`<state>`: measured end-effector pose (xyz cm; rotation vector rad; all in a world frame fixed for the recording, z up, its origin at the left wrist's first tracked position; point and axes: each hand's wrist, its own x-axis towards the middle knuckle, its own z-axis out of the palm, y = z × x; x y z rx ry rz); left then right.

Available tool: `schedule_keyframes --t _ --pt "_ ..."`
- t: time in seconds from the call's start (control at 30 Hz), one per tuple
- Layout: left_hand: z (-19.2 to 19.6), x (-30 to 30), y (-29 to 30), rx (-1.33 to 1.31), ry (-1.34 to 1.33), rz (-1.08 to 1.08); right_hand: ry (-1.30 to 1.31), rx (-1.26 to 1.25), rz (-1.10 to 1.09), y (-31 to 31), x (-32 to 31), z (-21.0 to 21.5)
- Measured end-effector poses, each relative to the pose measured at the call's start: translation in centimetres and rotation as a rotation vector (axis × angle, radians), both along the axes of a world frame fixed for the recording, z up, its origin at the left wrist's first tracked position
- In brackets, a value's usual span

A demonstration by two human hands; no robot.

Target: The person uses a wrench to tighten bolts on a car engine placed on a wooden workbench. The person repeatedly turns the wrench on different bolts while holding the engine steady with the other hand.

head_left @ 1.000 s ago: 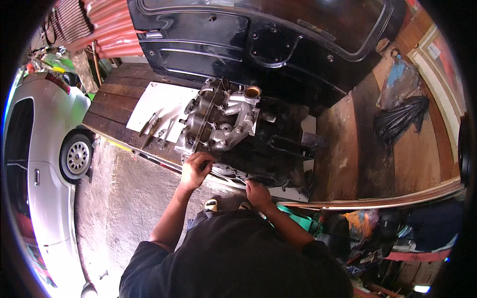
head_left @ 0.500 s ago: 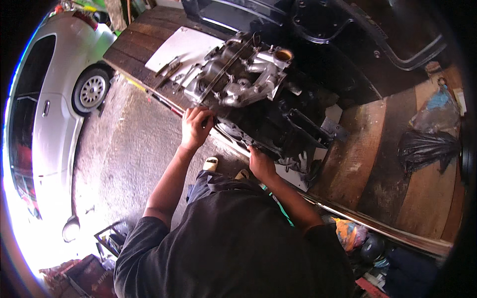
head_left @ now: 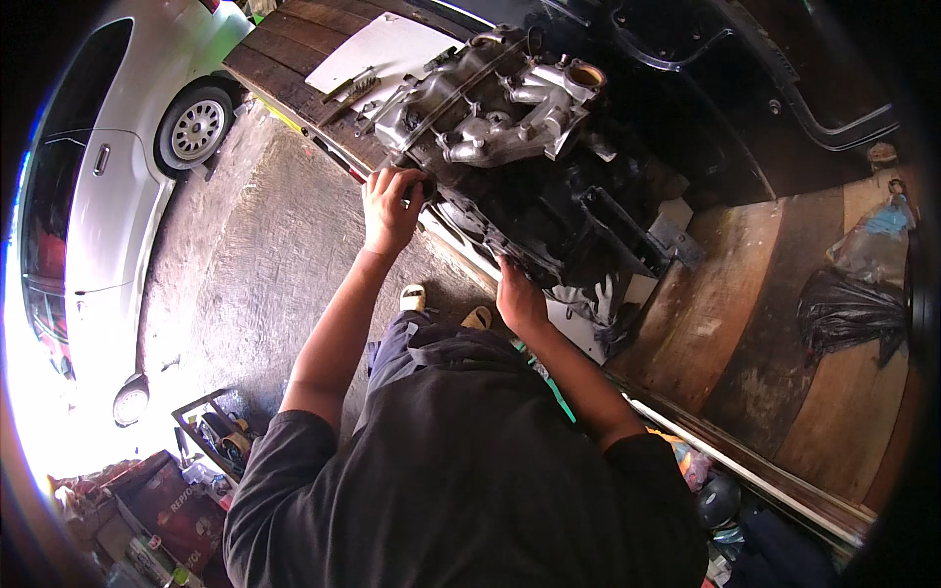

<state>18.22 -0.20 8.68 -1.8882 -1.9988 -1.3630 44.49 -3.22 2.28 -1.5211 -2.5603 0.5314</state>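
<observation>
Since the earlier views, the head has turned and dipped: the engine (head_left: pixel 549 201) now sits farther up and to the right in view, and more of the near left floor shows. The hands have kept to the same stretch of the engine's near edge, so the work seems to be continuing at that one spot — no part looks newly lifted away.

The engine lies on the wooden worktop (head_left: pixel 730 255), along its near edge, silver parts toward the far left and its dark body toward the right. The left hand (head_left: pixel 390 208) is at its near left corner, fingers curled narrowly toward the thumb; I cannot tell whether something small is pinched there. The right hand (head_left: pixel 520 299) is closed, its fingertips up against the near side, and what it grips is hidden.

Counted: two hands, one engine, one white sheet (head_left: pixel 397 49) on the far left with at least two slim tools (head_left: pixel 358 86) — the exact number is unclear. There is one pale car (head_left: pixel 127 196) at left, showing one wheel (head_left: pixel 196 129), and two light sandals (head_left: pixel 413 297) are on the floor.
</observation>
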Motion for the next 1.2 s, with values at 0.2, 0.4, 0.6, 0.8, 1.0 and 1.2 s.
schedule_keyframes --t 0.2,0.4,0.6,0.8,1.0,1.2 --pt "-0.1 -0.5 0.1 0.004 -0.002 -0.056 0.004 0.067 -0.017 0.0 -0.4 0.0" --pt "0.0 -1.6 0.3 0.021 0.032 -0.151 0.047 0.185 -0.027 -0.1 -0.5 -0.4" --pt "-0.3 -1.9 0.3 0.06 0.019 -0.205 -0.046 0.143 -0.106 -0.9 -1.6 -0.2" --pt "-0.4 -2.0 0.5 0.032 0.007 -0.205 -0.123 0.092 -0.128 -0.3 -2.4 1.2" --pt "-0.3 -1.4 0.3 0.044 -0.022 -0.133 -0.205 -0.072 -0.062 1.1 -2.6 3.1" --pt "-0.2 -0.7 0.1 0.045 -0.054 -0.065 -0.315 -0.049 0.105 1.6 -2.9 3.3"
